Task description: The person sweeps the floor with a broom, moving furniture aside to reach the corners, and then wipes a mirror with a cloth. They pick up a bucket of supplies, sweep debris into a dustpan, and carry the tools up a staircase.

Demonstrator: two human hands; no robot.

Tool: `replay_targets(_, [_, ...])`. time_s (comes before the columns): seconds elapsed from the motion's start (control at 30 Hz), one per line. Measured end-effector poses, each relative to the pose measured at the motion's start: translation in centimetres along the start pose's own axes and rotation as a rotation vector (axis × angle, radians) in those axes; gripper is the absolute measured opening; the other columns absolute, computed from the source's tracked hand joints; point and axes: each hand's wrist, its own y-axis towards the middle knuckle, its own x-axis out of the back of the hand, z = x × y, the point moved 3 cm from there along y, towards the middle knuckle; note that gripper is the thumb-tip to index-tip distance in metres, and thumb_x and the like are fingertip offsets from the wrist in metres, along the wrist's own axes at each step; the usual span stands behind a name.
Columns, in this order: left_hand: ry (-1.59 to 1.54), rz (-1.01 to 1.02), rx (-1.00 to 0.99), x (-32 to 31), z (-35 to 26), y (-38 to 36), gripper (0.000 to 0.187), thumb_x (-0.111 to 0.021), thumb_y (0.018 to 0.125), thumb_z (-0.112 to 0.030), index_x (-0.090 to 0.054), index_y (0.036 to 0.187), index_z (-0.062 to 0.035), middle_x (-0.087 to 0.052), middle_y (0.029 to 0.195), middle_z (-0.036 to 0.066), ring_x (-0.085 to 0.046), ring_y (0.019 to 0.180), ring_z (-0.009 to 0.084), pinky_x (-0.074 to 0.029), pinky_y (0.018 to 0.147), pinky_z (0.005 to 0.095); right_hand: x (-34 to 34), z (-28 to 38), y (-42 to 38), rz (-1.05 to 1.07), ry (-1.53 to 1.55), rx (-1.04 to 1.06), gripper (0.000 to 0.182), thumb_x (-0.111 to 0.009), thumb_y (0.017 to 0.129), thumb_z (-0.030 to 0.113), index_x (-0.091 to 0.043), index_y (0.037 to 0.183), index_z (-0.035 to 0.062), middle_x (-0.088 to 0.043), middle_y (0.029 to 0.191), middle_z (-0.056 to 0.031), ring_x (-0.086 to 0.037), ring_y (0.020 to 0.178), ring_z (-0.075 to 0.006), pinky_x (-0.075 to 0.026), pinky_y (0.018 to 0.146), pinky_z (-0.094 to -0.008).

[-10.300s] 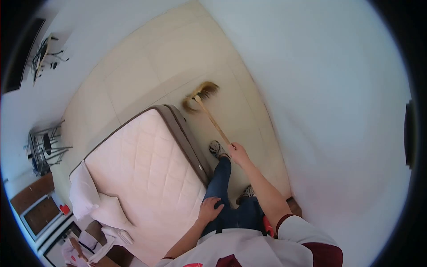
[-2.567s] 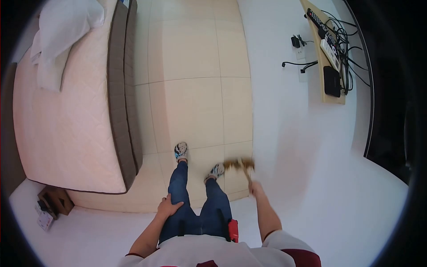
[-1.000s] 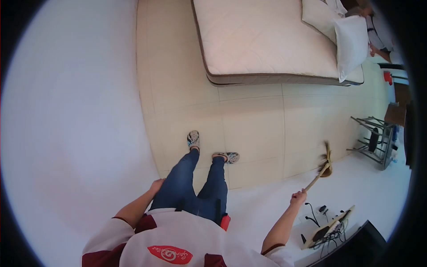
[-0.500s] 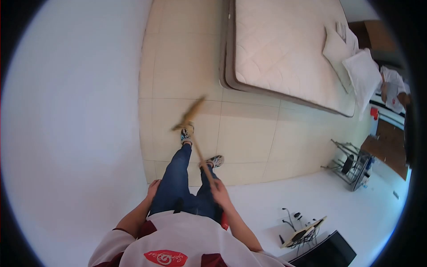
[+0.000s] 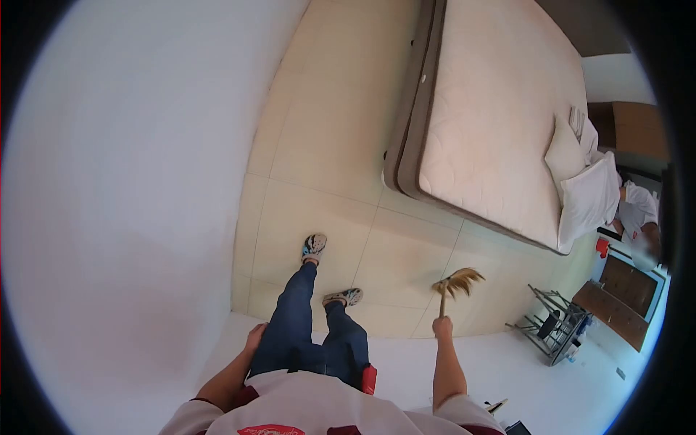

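Note:
A straw broom (image 5: 458, 283) is out to my right, its tan bristles fanned over the tiles. My right hand (image 5: 442, 327) is closed around its handle, with the arm stretched sideways. On the other side, my left hand (image 5: 256, 338) hangs beside my jeans at the left thigh. Its fingers lie loosely along the leg, partly hidden, and no object shows in it.
A bare mattress on a brown bed base (image 5: 413, 174) stands ahead to the right, with pillows (image 5: 589, 196) at its far end. Another person (image 5: 638, 221) is beyond them. A white wall (image 5: 145, 181) runs along my left. Folded metal-framed furniture (image 5: 554, 324) stands at right.
The broom has swung from in front of my left foot far out to the right, with my right arm extending. My view has shifted, and my left hand stays by my thigh.

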Motion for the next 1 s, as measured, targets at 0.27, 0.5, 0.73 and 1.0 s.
replay_targets(0.27, [-0.311, -0.038, 0.214, -2.3, 2.8, 0.1, 0.041, -0.050, 0.096, -0.035, -0.064, 0.112, 0.0003, -0.066, 0.107, 0.011, -0.060, 0.097, 0.0189, -0.045, 0.089, 0.0282, 10.1, 23.6, -16.0, 0.051, 0.092, 0.629, 0.036, -0.051, 0.093, 0.021, -0.051, 0.128, 0.0142, -0.065, 0.084, -0.0251, -0.062, 0.079, -0.0450, -0.049, 0.070, -0.0542])
replay_targets(0.5, [-0.198, -0.024, 0.236, -1.2, 0.6, -0.6, 0.042, -0.047, 0.098, -0.033, -0.062, 0.114, 0.0028, -0.064, 0.109, 0.011, -0.058, 0.102, 0.0187, -0.043, 0.091, 0.0273, 13.4, 52.8, 1.7, -0.262, -0.069, 0.968, 0.036, -0.044, 0.095, 0.024, -0.050, 0.130, 0.0184, -0.066, 0.084, -0.0210, -0.063, 0.075, -0.0418, -0.050, 0.068, -0.0534])
replay_targets(0.73, [-0.667, -0.002, 0.282, -3.5, 1.6, -2.1, 0.040, -0.043, 0.100, -0.031, -0.058, 0.119, 0.0011, -0.063, 0.110, 0.009, -0.058, 0.101, 0.0188, -0.044, 0.092, 0.0298, 10.1, 56.1, 7.8, 0.473, 1.472, 0.076, 0.024, -0.043, 0.100, 0.032, -0.056, 0.116, 0.0187, -0.043, 0.068, -0.0019, -0.038, 0.050, -0.0087, -0.035, 0.042, -0.0229])
replay_targets(1.0, [-0.680, 0.099, 0.351, -1.5, 3.2, -0.3, 0.040, -0.037, 0.102, -0.026, -0.056, 0.122, 0.0018, -0.063, 0.114, 0.010, -0.059, 0.104, 0.0195, -0.045, 0.095, 0.0301, -4.4, 24.8, -4.2, 0.345, 1.130, -0.173, 0.034, -0.053, 0.093, 0.016, -0.057, 0.125, 0.0281, -0.047, 0.060, 0.0003, -0.034, 0.039, -0.0091, -0.030, 0.032, -0.0265])
